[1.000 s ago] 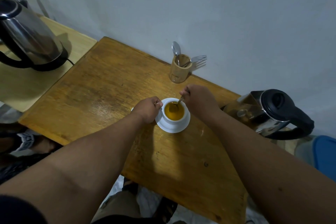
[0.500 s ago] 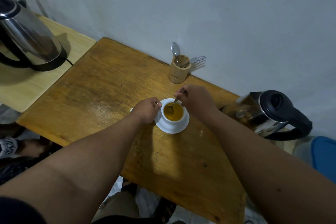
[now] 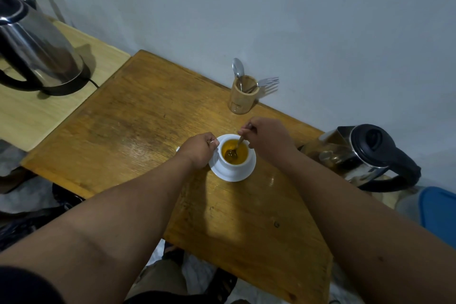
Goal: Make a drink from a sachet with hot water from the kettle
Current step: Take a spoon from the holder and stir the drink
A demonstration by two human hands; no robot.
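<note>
Head view, 1 camera, looking down on a wooden table (image 3: 138,116) set against a pale wall (image 3: 271,7).

Item 1: white cup (image 3: 235,164), sitting on a white saucer (image 3: 222,173) near the table's middle, holding an orange-yellow drink (image 3: 234,153).

Item 2: stirring spoon (image 3: 235,149), its bowl lying submerged in the drink, its handle leaning up toward the right hand.

Item 3: right hand (image 3: 267,137), hovering just beyond the cup's far rim, fingers (image 3: 248,131) curled closed and pinching the spoon handle.

Item 4: left hand (image 3: 198,149), resting on the table against the cup's left side, fingers curled closed at what looks like the cup handle; the handle itself is mostly hidden. A small white scrap is peeking out at the wrist; cannot tell what it is.

Item 5: wooden holder (image 3: 243,97), standing upright at the table's far edge by the wall, carrying 1 spare spoon (image 3: 238,69) and 1 fork (image 3: 267,80).

Item 6: steel kettle (image 3: 365,155) with black lid and handle, standing at the table's right end, near the right forearm.

Item 7: 2nd kettle (image 3: 37,44), steel, sitting on a black base on a paler side table (image 3: 29,116) at the left.

Item 8: blue object (image 3: 439,212) at the right edge, partly cut off.
</note>
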